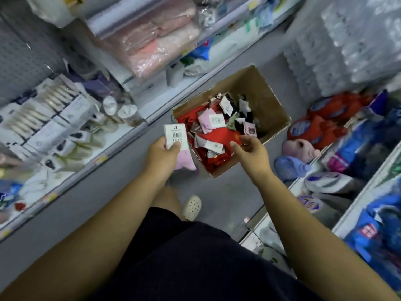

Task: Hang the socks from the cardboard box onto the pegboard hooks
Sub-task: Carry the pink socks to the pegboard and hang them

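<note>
Item: pink socks (183, 161) on a white card (175, 135) with barcode; held in the left hand (161, 153), thumb pressed across the card's lower face, sock toes hanging below the palm; position just left of the cardboard box (271, 98), about nine o'clock from its near corner. Handling, judged: light, soft and limp in the knit, stiff only at the card; best held by the card, which keeps the pair flat; any hanging hole or hook at the card's top cannot be made out.

Stock remaining: loose heap of carded socks (213, 120) in pink, black and grey over red fabric, filling the near half of the box; far half bare cardboard; box sits on the grey floor (121, 187), flaps up at twelve and three o'clock.

Right hand (249, 148): empty, fingers loosely curled and half spread, hovering over the box's near rim at five o'clock from the heap.

Destination: grey pegboard (23, 59) at ten o'clock, upper left, with rows of hung socks (54, 122) below it; free hooks not discernible through blur.

Clearances: aisle narrow; shelf edge (134, 129) close on the left, bags of goods (321, 124) crowding the right at three o'clock; open floor runs between; the lift to the pegboard must, by estimate, clear the shelf lip and the hung stock.
</note>
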`<state>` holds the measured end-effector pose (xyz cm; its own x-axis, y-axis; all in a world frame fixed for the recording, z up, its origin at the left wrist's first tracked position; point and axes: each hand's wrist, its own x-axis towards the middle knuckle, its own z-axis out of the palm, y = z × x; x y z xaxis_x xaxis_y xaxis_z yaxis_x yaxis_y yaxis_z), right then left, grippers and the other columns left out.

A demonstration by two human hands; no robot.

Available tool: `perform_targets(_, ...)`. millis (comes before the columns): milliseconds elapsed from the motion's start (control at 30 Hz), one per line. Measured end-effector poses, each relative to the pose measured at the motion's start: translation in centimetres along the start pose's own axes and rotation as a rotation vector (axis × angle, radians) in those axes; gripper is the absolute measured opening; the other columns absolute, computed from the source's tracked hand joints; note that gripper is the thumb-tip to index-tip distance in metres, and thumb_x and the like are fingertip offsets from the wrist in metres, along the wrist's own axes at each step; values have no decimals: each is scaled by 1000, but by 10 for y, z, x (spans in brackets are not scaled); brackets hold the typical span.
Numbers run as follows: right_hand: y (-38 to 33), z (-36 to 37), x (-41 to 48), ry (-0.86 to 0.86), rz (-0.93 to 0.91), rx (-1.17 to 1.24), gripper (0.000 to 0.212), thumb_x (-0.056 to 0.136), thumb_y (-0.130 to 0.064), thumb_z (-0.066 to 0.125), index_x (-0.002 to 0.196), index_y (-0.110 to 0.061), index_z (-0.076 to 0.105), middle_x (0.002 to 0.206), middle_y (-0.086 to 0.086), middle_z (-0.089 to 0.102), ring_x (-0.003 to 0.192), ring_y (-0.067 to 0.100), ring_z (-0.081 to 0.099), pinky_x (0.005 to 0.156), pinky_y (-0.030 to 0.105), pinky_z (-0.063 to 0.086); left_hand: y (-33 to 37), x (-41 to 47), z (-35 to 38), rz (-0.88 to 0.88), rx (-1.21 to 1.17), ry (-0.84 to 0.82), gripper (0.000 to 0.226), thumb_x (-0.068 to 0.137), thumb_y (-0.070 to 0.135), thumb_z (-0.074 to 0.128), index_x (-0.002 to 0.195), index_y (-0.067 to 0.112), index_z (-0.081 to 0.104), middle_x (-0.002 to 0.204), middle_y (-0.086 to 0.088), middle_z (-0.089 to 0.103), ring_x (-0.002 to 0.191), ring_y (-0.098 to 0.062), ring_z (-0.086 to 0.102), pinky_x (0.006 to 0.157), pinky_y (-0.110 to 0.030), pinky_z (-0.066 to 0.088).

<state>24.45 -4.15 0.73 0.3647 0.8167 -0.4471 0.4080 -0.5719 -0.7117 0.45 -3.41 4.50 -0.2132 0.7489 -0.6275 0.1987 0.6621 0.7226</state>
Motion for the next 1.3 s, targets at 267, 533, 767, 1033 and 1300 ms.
perform_targets(267, -2, 55, 86, -126, 253, -15, 57, 89, -43, 75, 131, -7, 61, 125, 7, 67, 115, 22, 63, 104, 40, 50, 36, 101, 13, 47, 320, -90, 29, 104, 22, 57, 123, 3, 68, 121, -12, 71, 93, -19, 63, 51, -7, 41)
perform_targets(533, 4, 93, 161, -76, 757, 592, 47, 93, -25, 74, 129, -1, 57, 112, 17, 71, 103, 25, 70, 96, 40, 57, 24, 144, 21, 54, 458, -161, 32, 99, 31, 63, 122, 10, 71, 118, -10, 75, 102, -28, 71, 85, -40, 59)
perform_targets(767, 8, 102, 186, -64, 963, 747, 22, 98, -29, 65, 86, -13, 57, 98, -1, 66, 65, 9, 64, 49, 19, 49, 18, 149, 25, 111, 486, -135, 24, 98, 30, 65, 114, 14, 73, 112, -6, 76, 94, -21, 70, 69, -23, 51)
perform_targets(1033, 0, 96, 153, -24, 901, 903, 20, 103, -23, 59, 86, -12, 54, 78, 3, 62, 44, 6, 60, 37, 16, 46, 20, 142, 25, 68, 350, -107, 20, 99, 26, 65, 111, 13, 74, 104, -5, 77, 93, -20, 73, 78, -33, 59)
perform_targets(1300, -29, 26, 48, -110, 505, 743, 10, 93, -19, 73, 93, -9, 72, 94, 12, 76, 75, 16, 68, 69, 26, 56, 33, 68, 27, 90, 59, -145, 15, 104, 25, 56, 104, 28, 70, 98, 13, 75, 90, -5, 72, 67, -12, 52)
